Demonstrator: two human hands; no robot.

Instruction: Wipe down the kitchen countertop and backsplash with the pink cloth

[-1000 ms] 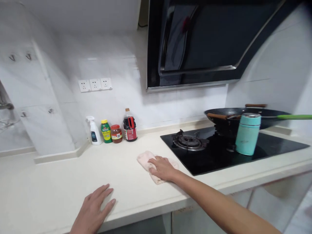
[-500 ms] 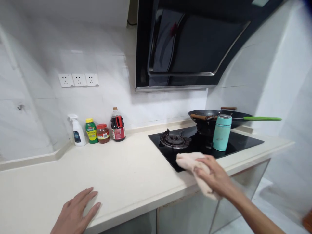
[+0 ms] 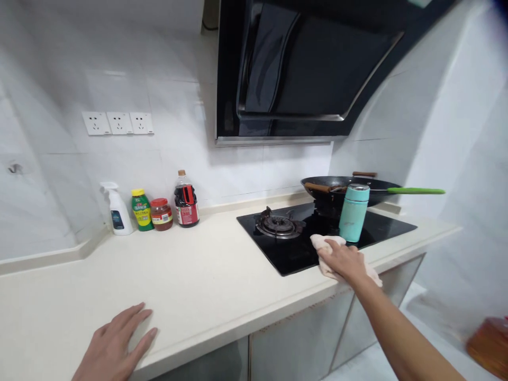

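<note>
My right hand (image 3: pixel 343 259) presses a pale cloth (image 3: pixel 328 269) down at the front edge of the black gas stove (image 3: pixel 291 259). Part of the cloth spreads out past my fingers and hangs over the counter's edge. Just behind that hand, a mint-green flask (image 3: pixel 353 218) stands upright on the stove. My left hand (image 3: pixel 115 338) rests at the front of the cream countertop (image 3: pixel 206 280), fingers apart and holding nothing.
A wok (image 3: pixel 377 197) with a green-handled utensil (image 3: pixel 416 190) sits on the right burner. The left burner (image 3: pixel 280 226) is bare. Along the wall stand a spray bottle (image 3: pixel 119 211), a green bottle (image 3: pixel 142 211), a red-lidded jar (image 3: pixel 161 216) and a dark sauce bottle (image 3: pixel 186 203). A range hood (image 3: pixel 309 69) slopes overhead.
My right hand has moved a little away from me with the cloth, which has gone from being lifted and bunched to lying against the stove edge. My left hand stays on the countertop.
</note>
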